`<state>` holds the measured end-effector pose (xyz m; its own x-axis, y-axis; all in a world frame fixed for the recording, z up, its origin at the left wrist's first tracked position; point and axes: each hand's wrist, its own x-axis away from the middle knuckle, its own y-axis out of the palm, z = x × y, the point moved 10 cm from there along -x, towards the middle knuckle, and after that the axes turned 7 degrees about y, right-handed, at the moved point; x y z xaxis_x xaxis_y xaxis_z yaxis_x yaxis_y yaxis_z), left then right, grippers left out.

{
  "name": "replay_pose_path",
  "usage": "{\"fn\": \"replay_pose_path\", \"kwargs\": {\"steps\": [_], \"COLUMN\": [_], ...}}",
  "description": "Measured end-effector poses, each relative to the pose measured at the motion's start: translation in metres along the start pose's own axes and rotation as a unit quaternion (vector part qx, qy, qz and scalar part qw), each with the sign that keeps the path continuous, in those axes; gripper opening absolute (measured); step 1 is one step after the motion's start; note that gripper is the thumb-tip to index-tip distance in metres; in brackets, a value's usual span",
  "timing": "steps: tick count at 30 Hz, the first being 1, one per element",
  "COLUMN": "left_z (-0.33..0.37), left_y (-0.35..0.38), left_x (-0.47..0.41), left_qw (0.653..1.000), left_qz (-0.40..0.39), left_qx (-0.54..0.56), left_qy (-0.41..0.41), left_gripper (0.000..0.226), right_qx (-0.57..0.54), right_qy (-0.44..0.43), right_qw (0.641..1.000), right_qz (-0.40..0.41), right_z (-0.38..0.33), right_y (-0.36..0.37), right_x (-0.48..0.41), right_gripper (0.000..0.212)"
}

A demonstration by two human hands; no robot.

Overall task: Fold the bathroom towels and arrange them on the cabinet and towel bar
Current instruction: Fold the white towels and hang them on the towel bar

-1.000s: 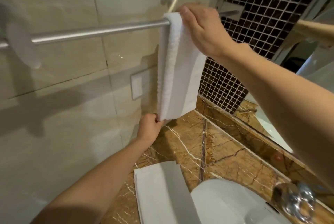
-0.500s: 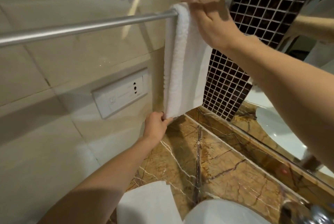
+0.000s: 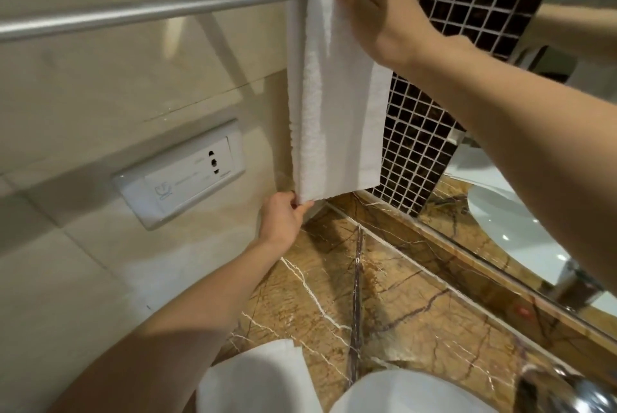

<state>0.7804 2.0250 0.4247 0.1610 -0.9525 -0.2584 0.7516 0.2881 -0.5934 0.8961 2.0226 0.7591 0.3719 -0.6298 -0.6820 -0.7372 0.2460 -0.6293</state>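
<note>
Change: the view has swung closer to the wall since the earlier frame, so the socket point(image 3: 180, 175) now shows larger on the left; both hands hold as they did.
Towel point(image 3: 337, 105): white, folded to a narrow strip, draped over the bar point(image 3: 150, 13) at its right end, hanging straight down to just above the counter point(image 3: 400, 296).
Right hand point(image 3: 370, 8): at the top, fingers curled over the fold where it crosses the bar, gripping it.
Left hand point(image 3: 283, 215): below, thumb and fingers pinch the lower left corner and draw it taut.
Second towel point(image 3: 257, 376): folded, flat on the near counter, left of the basin point(image 3: 410, 392).
Step (judged): squaring the hung towel on the bar; hanging looks almost done.
Next (judged): even the lower edges, smooth the layers and let go without dragging the strip askew. Then place the second towel.
</note>
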Motion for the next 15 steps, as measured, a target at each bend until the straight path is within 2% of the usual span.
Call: {"fn": "replay_pose_path", "kwargs": {"steps": [5, 11, 15], "left_z": [0.003, 0.014, 0.018], "left_y": [-0.013, -0.029, -0.035], "left_x": [0.012, 0.031, 0.04], "left_qw": [1.0, 1.0, 0.998], "left_qz": [0.001, -0.011, -0.034], "left_qx": [0.002, -0.018, -0.046], "left_qy": [0.0, 0.008, 0.003], "left_gripper": [0.021, 0.013, 0.019], "right_qx": [0.018, 0.031, 0.052], "right_qy": [0.011, 0.051, 0.059], "right_qw": [1.0, 0.998, 0.996], "right_qz": [-0.004, -0.031, -0.04], "right_z": [-0.004, -0.015, -0.023], "right_y": [0.002, 0.004, 0.003], "right_x": [0.003, 0.003, 0.004], "right_gripper": [0.042, 0.039, 0.039]}}
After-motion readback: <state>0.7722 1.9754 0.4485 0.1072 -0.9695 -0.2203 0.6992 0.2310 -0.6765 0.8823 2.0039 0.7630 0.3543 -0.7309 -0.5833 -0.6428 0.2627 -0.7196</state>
